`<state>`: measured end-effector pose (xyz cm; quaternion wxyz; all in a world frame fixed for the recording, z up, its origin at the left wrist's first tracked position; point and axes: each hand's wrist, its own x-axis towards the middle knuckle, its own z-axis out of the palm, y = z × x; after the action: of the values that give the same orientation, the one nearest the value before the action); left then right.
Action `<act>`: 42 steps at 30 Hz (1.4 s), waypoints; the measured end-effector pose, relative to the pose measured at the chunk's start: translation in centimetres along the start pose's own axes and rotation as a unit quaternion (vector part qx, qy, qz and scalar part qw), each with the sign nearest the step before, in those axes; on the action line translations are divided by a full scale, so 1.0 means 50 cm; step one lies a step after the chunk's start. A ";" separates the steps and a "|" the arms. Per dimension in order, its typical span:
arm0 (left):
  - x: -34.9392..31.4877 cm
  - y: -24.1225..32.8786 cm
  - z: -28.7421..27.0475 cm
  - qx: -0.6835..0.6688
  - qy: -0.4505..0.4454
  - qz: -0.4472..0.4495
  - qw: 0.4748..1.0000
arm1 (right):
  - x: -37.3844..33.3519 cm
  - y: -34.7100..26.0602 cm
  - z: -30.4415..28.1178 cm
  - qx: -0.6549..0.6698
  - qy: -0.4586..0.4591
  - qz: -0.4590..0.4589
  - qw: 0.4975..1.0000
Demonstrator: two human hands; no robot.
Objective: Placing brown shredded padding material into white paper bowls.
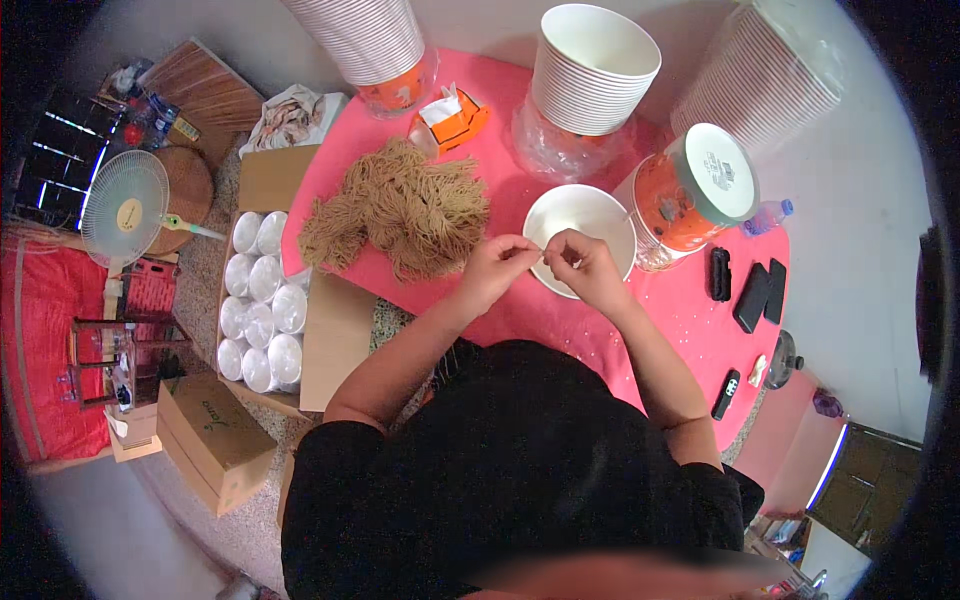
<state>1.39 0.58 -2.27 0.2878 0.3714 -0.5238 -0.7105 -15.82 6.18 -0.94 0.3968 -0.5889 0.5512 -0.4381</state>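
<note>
Black cloth of the person's short-sleeved shirt (pixel 530 470) lies nearest, and two bare forearms reach from it over a bench (pixel 690 330) covered in pink cloth. Both hands meet above a white round open-topped tub (pixel 580 210) that stands on the bench ahead of the person. On the left hand (pixel 497 268), thumb and forefinger are pressed together at the tips; the right hand (pixel 588 272) pinches the same way, fingertips against or just beside those of the left. Whatever may be caught between them is too small to tell.

Left of the tub, nearest the left hand, a loose heap of light-brown stringy yarn (pixel 400 205) spreads across the bench. Just beyond the heap sits an orange soft packet (pixel 455 122) with white tissue at its opening. At the far left rises a tall stack of white tubs (pixel 365 35); at the far middle, a second nested stack of white tubs (pixel 595 90). To the right, just beside the open tub, an orange-printed cylindrical container (pixel 675 205) leans with its white round base turned up. Past it lies a clear plastic bottle with a blue cap (pixel 768 217). Nearer on the right are a small black oblong case (pixel 720 273) and two flat black oblong objects (pixel 752 298).

Down on the left, an open brown cardboard box (pixel 345 345) holds rows of white round-ended packages (pixel 265 280).
</note>
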 end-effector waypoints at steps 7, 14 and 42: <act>0.013 -0.039 -0.002 0.085 0.030 0.157 0.983 | -0.001 0.005 -0.002 -0.018 0.014 -0.014 1.000; -0.005 -0.029 -0.016 0.099 0.001 0.139 0.985 | -0.008 0.019 -0.020 0.004 -0.020 -0.022 1.000; -0.014 0.010 0.002 0.378 0.054 0.396 0.835 | -0.019 -0.071 -0.043 -0.246 -0.070 -0.142 0.956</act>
<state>1.70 1.07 -1.61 0.4099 0.2498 -0.8374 -0.2613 -16.82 7.44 2.99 0.2108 -0.7697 0.5233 -0.2989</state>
